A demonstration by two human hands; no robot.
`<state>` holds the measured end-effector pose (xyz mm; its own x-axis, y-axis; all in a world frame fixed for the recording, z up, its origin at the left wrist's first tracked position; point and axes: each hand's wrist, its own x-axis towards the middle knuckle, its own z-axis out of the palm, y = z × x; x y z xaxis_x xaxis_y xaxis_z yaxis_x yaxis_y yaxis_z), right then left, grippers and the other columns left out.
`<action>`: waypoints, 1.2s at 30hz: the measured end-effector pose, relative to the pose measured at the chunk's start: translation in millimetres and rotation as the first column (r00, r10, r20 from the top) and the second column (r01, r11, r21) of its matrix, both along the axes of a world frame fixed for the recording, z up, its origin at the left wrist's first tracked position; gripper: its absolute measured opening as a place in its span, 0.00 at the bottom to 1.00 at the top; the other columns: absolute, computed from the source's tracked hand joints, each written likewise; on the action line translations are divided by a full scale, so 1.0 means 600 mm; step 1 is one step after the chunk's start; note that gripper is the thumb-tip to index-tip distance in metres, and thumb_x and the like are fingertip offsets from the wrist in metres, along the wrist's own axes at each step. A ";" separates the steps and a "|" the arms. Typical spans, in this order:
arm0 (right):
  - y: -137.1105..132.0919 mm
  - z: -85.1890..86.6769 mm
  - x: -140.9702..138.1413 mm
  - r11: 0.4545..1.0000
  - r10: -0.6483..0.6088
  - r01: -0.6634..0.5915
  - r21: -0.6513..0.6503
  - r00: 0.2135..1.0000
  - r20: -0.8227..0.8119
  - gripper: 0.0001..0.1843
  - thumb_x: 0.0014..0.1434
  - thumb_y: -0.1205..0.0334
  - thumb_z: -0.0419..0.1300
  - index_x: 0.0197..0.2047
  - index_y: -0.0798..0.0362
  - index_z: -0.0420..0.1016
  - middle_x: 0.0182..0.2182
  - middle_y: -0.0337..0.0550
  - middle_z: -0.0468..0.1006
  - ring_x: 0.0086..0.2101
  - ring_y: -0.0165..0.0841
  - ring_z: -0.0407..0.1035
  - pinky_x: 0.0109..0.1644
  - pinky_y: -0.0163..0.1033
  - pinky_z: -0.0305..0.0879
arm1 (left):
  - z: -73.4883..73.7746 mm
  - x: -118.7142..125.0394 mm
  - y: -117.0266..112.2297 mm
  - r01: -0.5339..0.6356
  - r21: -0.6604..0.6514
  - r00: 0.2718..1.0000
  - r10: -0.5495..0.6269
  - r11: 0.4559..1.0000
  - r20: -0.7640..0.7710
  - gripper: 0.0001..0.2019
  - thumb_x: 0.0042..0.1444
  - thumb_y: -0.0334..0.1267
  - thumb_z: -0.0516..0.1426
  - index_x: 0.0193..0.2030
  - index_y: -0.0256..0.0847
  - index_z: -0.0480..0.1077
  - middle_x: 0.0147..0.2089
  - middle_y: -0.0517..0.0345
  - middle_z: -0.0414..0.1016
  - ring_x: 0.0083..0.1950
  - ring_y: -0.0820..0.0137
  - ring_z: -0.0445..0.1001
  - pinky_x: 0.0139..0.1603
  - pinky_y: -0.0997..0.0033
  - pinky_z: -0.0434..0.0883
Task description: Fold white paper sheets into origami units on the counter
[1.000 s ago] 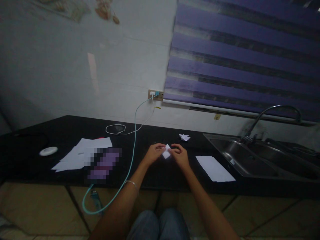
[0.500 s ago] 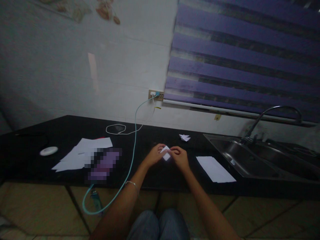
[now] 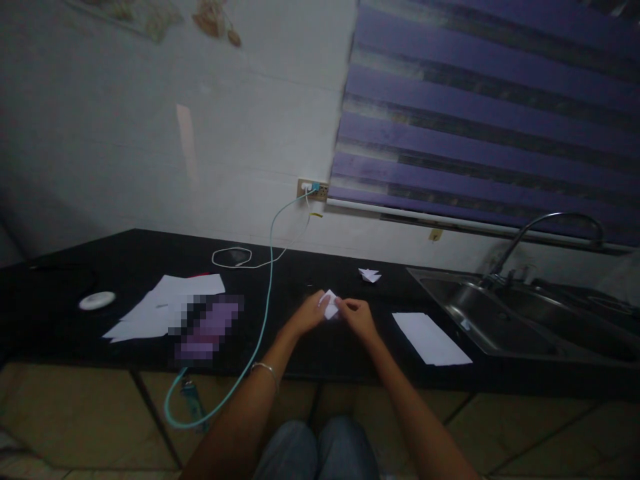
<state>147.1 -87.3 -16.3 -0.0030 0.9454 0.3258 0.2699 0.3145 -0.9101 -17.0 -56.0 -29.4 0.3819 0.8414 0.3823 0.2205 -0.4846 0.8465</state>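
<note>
A small folded white paper [image 3: 331, 307], roughly diamond-shaped, is held between my two hands just above the black countertop [image 3: 310, 353]. My left hand [image 3: 309, 312] pinches its left side, with the thumb lying on the face of the paper. On the other side my right hand [image 3: 357, 315] grips the right edge between thumb and fingers. The fold details are too small and dim to make out. Behind my right hand lies a pointed folded paper piece [image 3: 370, 275]. Flat white sheets [image 3: 431, 339] rest on the counter to the right.
More white sheets [image 3: 145, 317] lie at the left beside a blurred purple item [image 3: 213, 333]. A teal cable [image 3: 269, 293] loops from the wall outlet [image 3: 313, 189] over the counter's front edge. A white round object [image 3: 97, 301] sits far left; a steel sink [image 3: 493, 320] is at right.
The small paper has shifted slightly left and its visible shape has altered in my fingers. My right fingers have drawn closer together at its edge. The other things stay put.
</note>
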 end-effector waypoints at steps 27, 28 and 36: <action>0.005 0.001 0.010 0.993 -0.089 0.094 0.074 0.993 -0.078 0.21 0.50 0.45 0.62 0.25 0.57 0.78 0.18 0.40 0.73 0.21 0.32 0.65 0.26 0.35 0.57 | 0.014 -0.004 0.001 0.169 -0.197 0.966 -0.123 0.966 0.229 0.22 0.57 0.54 0.51 0.27 0.35 0.67 0.22 0.62 0.64 0.21 0.77 0.60 0.22 0.78 0.55; 0.005 0.001 0.009 0.993 -0.085 0.091 0.075 0.994 -0.074 0.21 0.50 0.45 0.62 0.25 0.57 0.78 0.18 0.40 0.73 0.21 0.32 0.65 0.26 0.35 0.57 | 0.014 -0.004 0.001 0.166 -0.202 0.966 -0.117 0.965 0.232 0.22 0.57 0.55 0.51 0.28 0.35 0.67 0.22 0.62 0.64 0.21 0.77 0.60 0.22 0.78 0.55; 0.004 0.000 0.004 0.995 -0.049 0.054 0.085 0.997 -0.052 0.20 0.50 0.46 0.62 0.25 0.56 0.78 0.19 0.40 0.73 0.22 0.31 0.65 0.26 0.34 0.58 | 0.017 -0.005 -0.004 0.117 -0.087 0.976 -0.098 0.989 0.194 0.22 0.55 0.56 0.53 0.27 0.36 0.64 0.23 0.63 0.61 0.24 0.77 0.59 0.25 0.77 0.55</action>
<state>149.3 -85.0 -16.0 0.0633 0.9124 0.4044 0.2425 0.3790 -0.8931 -20.2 -58.6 -19.3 0.4010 0.8360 0.3745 0.0032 -0.4101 0.9120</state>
